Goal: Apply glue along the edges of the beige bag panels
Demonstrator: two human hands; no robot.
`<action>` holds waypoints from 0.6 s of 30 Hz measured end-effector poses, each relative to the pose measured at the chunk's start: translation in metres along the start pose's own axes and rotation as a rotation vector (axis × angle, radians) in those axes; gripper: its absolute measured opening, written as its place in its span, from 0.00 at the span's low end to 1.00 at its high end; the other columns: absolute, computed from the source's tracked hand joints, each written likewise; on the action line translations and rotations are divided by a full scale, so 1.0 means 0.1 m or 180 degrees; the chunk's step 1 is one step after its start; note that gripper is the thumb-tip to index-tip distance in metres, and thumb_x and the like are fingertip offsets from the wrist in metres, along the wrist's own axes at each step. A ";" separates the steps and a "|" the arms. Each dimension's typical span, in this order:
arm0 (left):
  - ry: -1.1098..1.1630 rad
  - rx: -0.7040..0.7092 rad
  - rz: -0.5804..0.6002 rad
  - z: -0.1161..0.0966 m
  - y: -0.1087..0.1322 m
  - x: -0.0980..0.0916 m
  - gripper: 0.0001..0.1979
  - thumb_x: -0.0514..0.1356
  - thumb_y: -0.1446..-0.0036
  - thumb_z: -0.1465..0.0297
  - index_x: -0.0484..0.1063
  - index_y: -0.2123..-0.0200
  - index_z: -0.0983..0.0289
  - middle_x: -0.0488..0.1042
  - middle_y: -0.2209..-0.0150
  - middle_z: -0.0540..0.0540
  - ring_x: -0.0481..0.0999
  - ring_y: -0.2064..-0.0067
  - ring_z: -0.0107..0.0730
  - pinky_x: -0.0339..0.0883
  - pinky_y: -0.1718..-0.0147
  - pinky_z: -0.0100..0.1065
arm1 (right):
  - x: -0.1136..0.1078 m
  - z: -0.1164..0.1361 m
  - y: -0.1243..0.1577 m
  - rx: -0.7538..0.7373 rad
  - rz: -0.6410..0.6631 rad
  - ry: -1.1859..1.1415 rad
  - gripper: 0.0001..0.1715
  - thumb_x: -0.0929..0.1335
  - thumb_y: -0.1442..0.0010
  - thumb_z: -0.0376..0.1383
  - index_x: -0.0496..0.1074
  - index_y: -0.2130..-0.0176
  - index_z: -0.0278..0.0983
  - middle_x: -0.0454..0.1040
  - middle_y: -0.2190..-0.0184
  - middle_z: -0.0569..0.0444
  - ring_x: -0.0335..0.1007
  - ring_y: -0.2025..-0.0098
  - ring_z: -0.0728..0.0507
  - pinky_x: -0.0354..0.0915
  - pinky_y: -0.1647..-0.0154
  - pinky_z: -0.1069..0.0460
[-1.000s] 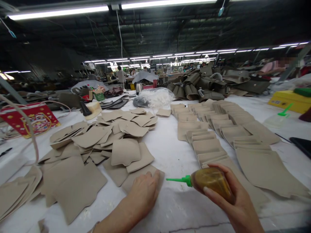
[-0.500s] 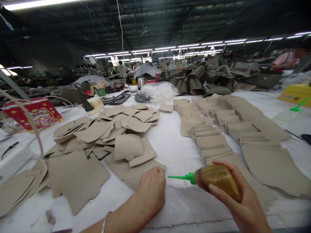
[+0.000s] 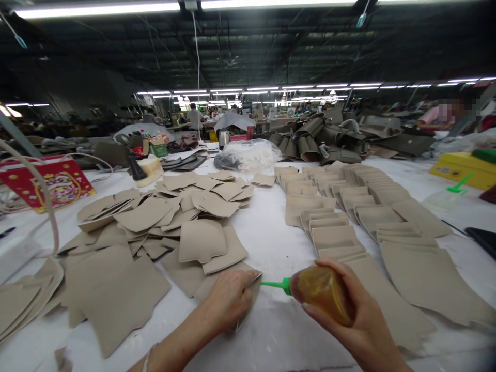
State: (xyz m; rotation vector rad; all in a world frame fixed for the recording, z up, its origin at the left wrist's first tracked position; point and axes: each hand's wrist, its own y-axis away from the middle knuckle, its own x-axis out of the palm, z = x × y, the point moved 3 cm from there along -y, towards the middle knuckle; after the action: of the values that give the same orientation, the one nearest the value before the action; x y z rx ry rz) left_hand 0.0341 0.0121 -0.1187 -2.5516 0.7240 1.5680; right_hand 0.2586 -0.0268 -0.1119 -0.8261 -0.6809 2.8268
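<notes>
My right hand (image 3: 358,310) is wrapped round a squeeze bottle (image 3: 320,293) of amber liquid, tipped on its side with its green nozzle pointing left. The nozzle's tip is at the edge of a beige leather-like piece (image 3: 253,294). That piece is gripped in my left hand (image 3: 230,294), its right edge lifted off the table; the thumb is partly hidden. Behind and left of this hand lies a loose pile of beige pieces (image 3: 203,240). Right of the bottle, overlapping rows of similar pieces (image 3: 335,237) stretch back across the table.
A red patterned box (image 3: 50,181) stands at the left near a pale hose. Farther back are a clear plastic bag (image 3: 250,155) and a heap of dark olive pieces (image 3: 310,137). On the right sit a yellow box (image 3: 457,169), a second bottle (image 3: 445,198) and a dark flat object (image 3: 482,240).
The bottle has moved left, bringing its nozzle to the piece's edge. My left hand has raised that edge and turned slightly. The view has tilted up a little.
</notes>
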 end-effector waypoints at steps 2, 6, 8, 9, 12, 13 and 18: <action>0.0105 0.0026 -0.0027 0.01 -0.02 0.02 0.25 0.48 0.50 0.80 0.71 0.52 0.58 0.76 0.56 0.51 0.73 0.53 0.35 0.64 0.50 0.32 | 0.04 0.02 -0.03 -0.0154 0.0074 0.0145 0.30 0.73 0.46 0.46 0.61 0.48 0.44 0.68 0.53 0.55 0.68 0.54 0.43 0.63 0.54 0.55; 0.0307 0.0164 -0.0070 0.04 -0.03 0.04 0.26 0.48 0.52 0.79 0.71 0.51 0.59 0.76 0.55 0.52 0.73 0.53 0.36 0.63 0.49 0.32 | 0.10 0.05 -0.07 -0.0530 0.0100 0.0387 0.29 0.72 0.45 0.43 0.60 0.47 0.44 0.67 0.52 0.54 0.67 0.52 0.44 0.62 0.50 0.54; 0.0376 0.0213 -0.0101 0.06 -0.03 0.03 0.25 0.48 0.52 0.79 0.72 0.53 0.58 0.76 0.56 0.52 0.73 0.53 0.36 0.63 0.50 0.31 | 0.11 0.06 -0.09 -0.0640 0.0078 0.0470 0.29 0.72 0.45 0.43 0.60 0.47 0.43 0.67 0.52 0.54 0.67 0.52 0.44 0.62 0.49 0.54; 0.0398 0.0230 -0.0100 0.06 -0.02 0.03 0.24 0.48 0.52 0.79 0.72 0.54 0.58 0.76 0.57 0.51 0.73 0.54 0.36 0.64 0.51 0.31 | 0.12 0.06 -0.09 -0.0679 0.0084 0.0498 0.29 0.72 0.44 0.42 0.60 0.47 0.43 0.67 0.52 0.54 0.67 0.52 0.44 0.62 0.49 0.54; 0.0441 0.0275 -0.0077 0.06 -0.02 0.03 0.22 0.48 0.52 0.79 0.73 0.57 0.58 0.76 0.59 0.51 0.74 0.56 0.35 0.64 0.54 0.30 | 0.12 0.07 -0.08 -0.0692 0.0215 0.0499 0.28 0.71 0.44 0.41 0.60 0.47 0.43 0.66 0.53 0.53 0.67 0.52 0.44 0.63 0.50 0.54; 0.0450 0.0283 -0.0084 0.06 -0.02 0.03 0.22 0.48 0.52 0.79 0.73 0.57 0.58 0.76 0.59 0.51 0.74 0.56 0.35 0.64 0.54 0.30 | 0.12 0.06 -0.07 -0.0653 0.0269 0.0487 0.28 0.71 0.44 0.41 0.59 0.47 0.43 0.66 0.53 0.54 0.67 0.53 0.44 0.63 0.52 0.54; 0.0455 0.0287 -0.0112 0.06 -0.02 0.03 0.20 0.48 0.52 0.79 0.72 0.59 0.59 0.76 0.62 0.51 0.74 0.58 0.35 0.63 0.57 0.29 | 0.10 0.01 -0.06 -0.0479 0.0184 0.0491 0.28 0.72 0.44 0.42 0.60 0.48 0.44 0.67 0.53 0.54 0.66 0.53 0.43 0.63 0.52 0.53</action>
State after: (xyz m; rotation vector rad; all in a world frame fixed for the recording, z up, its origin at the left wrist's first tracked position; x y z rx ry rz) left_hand 0.0313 0.0140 -0.1243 -2.6153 0.7401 1.3219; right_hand 0.2497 -0.0193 -0.1129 -1.0919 -0.8671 2.7505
